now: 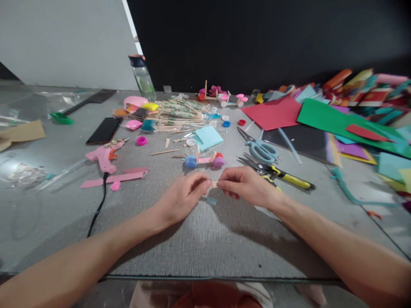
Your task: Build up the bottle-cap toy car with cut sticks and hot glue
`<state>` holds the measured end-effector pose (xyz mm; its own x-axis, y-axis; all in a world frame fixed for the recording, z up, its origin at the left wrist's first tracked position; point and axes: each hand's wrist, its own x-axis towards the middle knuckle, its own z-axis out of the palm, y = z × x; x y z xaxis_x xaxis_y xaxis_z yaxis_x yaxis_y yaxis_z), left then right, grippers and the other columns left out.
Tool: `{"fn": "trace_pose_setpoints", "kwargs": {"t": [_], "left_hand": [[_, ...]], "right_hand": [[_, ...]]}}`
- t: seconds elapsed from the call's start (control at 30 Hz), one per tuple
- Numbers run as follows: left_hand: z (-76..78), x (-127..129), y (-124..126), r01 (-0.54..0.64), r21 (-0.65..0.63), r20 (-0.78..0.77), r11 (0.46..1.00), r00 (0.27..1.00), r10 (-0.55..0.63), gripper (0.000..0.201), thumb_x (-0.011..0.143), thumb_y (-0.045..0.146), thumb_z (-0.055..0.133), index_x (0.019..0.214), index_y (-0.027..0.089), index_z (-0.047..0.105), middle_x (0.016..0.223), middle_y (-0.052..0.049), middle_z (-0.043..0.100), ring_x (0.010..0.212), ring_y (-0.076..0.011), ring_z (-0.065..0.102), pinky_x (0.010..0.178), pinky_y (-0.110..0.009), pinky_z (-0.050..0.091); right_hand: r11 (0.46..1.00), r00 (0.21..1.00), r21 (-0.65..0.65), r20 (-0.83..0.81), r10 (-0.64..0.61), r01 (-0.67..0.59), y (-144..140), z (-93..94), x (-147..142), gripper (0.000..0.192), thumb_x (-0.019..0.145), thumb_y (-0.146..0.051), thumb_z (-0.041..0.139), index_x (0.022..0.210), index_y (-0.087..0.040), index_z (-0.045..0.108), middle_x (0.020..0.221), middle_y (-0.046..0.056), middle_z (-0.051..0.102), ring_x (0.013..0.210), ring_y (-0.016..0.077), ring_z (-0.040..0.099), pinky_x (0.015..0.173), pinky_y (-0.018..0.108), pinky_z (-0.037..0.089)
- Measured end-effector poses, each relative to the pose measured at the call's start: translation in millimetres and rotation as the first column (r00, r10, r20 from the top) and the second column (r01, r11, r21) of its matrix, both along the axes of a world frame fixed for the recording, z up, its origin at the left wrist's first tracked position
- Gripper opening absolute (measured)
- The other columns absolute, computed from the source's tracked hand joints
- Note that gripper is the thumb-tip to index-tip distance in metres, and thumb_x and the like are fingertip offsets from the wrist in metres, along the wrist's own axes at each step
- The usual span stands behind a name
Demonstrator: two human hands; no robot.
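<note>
My left hand (186, 194) and my right hand (244, 185) meet over the grey table (199, 239), fingertips pinching the two ends of a small wooden stick piece (214, 184). A small light-blue scrap (211, 200) lies on the table just below the fingers. Just beyond the hands sits a little craft car (204, 160) made of sticks, with a blue cap wheel and a purple cap wheel. To the right of my right hand lie yellow-handled pliers (285, 177) and light-blue scissors (261, 149).
A pink glue gun (104, 155) with a black cord lies at the left, beside pink paper strips (112, 178). A black phone (104, 130), a pile of wooden sticks (180, 113), a water bottle (142, 77) and stacks of coloured paper (340, 119) fill the far side.
</note>
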<state>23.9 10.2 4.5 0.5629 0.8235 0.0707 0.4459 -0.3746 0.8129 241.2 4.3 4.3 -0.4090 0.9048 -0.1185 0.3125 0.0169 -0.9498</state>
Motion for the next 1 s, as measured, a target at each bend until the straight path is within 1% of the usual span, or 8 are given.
{"fn": "trace_pose_setpoints", "kwargs": {"t": [0.1, 0.2, 0.33, 0.43, 0.53, 0.77, 0.87, 1.0], "left_hand": [[5.8, 0.7, -2.2, -0.050, 0.060, -0.028, 0.997, 0.998, 0.051, 0.021, 0.098, 0.030, 0.053, 0.110, 0.017, 0.065, 0.094, -0.003, 0.070, 0.086, -0.0177, 0.062, 0.077, -0.030, 0.045], [8.3, 6.2, -0.5, -0.034, -0.035, -0.033, 0.999, 0.999, 0.033, 0.022, 0.097, 0.034, 0.056, 0.107, 0.018, 0.067, 0.097, -0.004, 0.072, 0.083, -0.0173, 0.065, 0.073, -0.029, 0.047], [8.8, 15.9, 7.1, 0.011, -0.292, 0.014, 0.956, 1.000, -0.008, 0.030, 0.097, 0.040, 0.052, 0.087, 0.016, 0.066, 0.078, -0.002, 0.070, 0.057, -0.0108, 0.058, 0.054, -0.023, 0.041], [8.1, 19.7, 10.6, 0.046, -0.347, 0.027, 0.937, 0.999, -0.039, 0.035, 0.097, 0.038, 0.051, 0.072, 0.016, 0.063, 0.059, 0.001, 0.060, 0.047, -0.0083, 0.049, 0.047, -0.021, 0.034], [4.0, 20.9, 11.1, 0.046, -0.355, 0.090, 0.934, 0.996, -0.015, 0.036, 0.095, 0.039, 0.053, 0.068, 0.017, 0.060, 0.053, 0.003, 0.053, 0.044, -0.0071, 0.043, 0.044, -0.020, 0.030], [-9.8, 19.1, 11.6, -0.070, -0.378, 0.198, 0.923, 0.968, 0.154, 0.026, 0.091, 0.039, 0.058, 0.078, 0.017, 0.062, 0.062, 0.003, 0.056, 0.045, -0.0066, 0.042, 0.042, -0.020, 0.029], [-10.7, 16.7, 11.1, -0.076, -0.340, 0.198, 0.937, 0.969, 0.150, 0.028, 0.093, 0.038, 0.057, 0.075, 0.017, 0.060, 0.060, 0.003, 0.055, 0.044, -0.0062, 0.040, 0.042, -0.020, 0.028], [-11.8, 16.2, 10.6, -0.054, -0.235, 0.182, 0.971, 0.978, 0.098, 0.035, 0.096, 0.037, 0.054, 0.067, 0.017, 0.057, 0.055, 0.004, 0.050, 0.044, -0.0059, 0.039, 0.045, -0.021, 0.029]], "right_hand": [[1.000, 1.000, 0.010, 0.008, -0.003, 0.003, 4.6, -0.2, 6.2, 0.026, 0.087, -0.037, 0.064, 0.069, -0.018, 0.059, 0.056, -0.004, 0.053, 0.050, 0.0087, 0.045, 0.048, 0.024, 0.035], [1.000, 1.000, 0.019, 0.013, 0.000, 0.000, 5.9, 1.6, 10.1, 0.024, 0.086, -0.034, 0.064, 0.068, -0.018, 0.059, 0.055, -0.004, 0.053, 0.050, 0.0089, 0.045, 0.049, 0.025, 0.034], [1.000, 1.000, 0.028, 0.013, 0.008, -0.008, 2.0, 6.5, 10.6, 0.022, 0.086, -0.031, 0.064, 0.068, -0.018, 0.061, 0.056, -0.004, 0.055, 0.051, 0.0088, 0.045, 0.048, 0.024, 0.033], [1.000, 1.000, 0.020, 0.007, 0.006, -0.006, -0.5, 6.8, 8.7, 0.020, 0.085, -0.030, 0.066, 0.068, -0.018, 0.064, 0.055, -0.004, 0.055, 0.050, 0.0086, 0.045, 0.048, 0.024, 0.032], [1.000, 0.999, -0.008, -0.026, -0.022, 0.022, 1.4, 2.7, 7.1, 0.020, 0.084, -0.031, 0.067, 0.068, -0.019, 0.065, 0.054, -0.003, 0.056, 0.049, 0.0089, 0.046, 0.046, 0.024, 0.032], [0.981, 0.975, -0.057, -0.115, -0.189, 0.184, 13.5, -3.1, 17.9, 0.027, 0.086, -0.041, 0.064, 0.069, -0.020, 0.063, 0.059, -0.002, 0.058, 0.046, 0.0089, 0.047, 0.041, 0.025, 0.032], [0.987, 0.983, -0.074, -0.107, -0.149, 0.142, 12.8, -3.6, 19.1, 0.025, 0.083, -0.038, 0.069, 0.067, -0.019, 0.065, 0.056, -0.002, 0.057, 0.046, 0.0089, 0.046, 0.042, 0.024, 0.032], [0.993, 0.990, -0.083, -0.110, -0.094, 0.085, 6.7, -6.2, 11.1, 0.016, 0.079, -0.034, 0.073, 0.079, -0.018, 0.071, 0.054, -0.004, 0.056, 0.045, 0.0088, 0.044, 0.043, 0.024, 0.032]]}}
